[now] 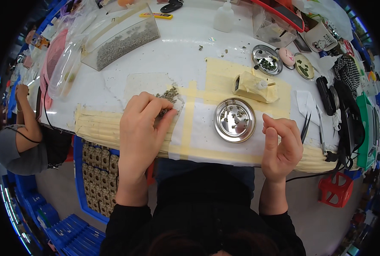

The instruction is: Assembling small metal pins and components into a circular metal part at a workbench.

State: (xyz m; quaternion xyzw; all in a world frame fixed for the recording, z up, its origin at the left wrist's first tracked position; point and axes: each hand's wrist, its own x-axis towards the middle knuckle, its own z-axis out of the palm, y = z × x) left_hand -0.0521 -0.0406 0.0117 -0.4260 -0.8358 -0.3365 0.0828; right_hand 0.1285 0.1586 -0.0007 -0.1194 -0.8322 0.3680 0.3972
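Note:
My left hand (143, 123) is bent over a pile of tiny grey-green pieces (169, 93) at the left of the work area. Its thumb and fingertips come together beside the pile; what is between them is too small to make out. To the right, a round shiny metal dish (234, 135) holds several similar small pieces. My right hand (282, 145) is just right of this dish, raised over the table's front edge. Its fingers curl in toward the thumb, and anything they pinch is hidden.
Behind the dish sits a tape-wrapped block (255, 88). Tweezers (305, 128) lie right of my right hand. A clear bin of grey granules (128, 45) is far left, a white squeeze bottle (224, 18) far back. Below left, a blue tray (79, 183) holds brown parts; another person's arm (26, 111) shows.

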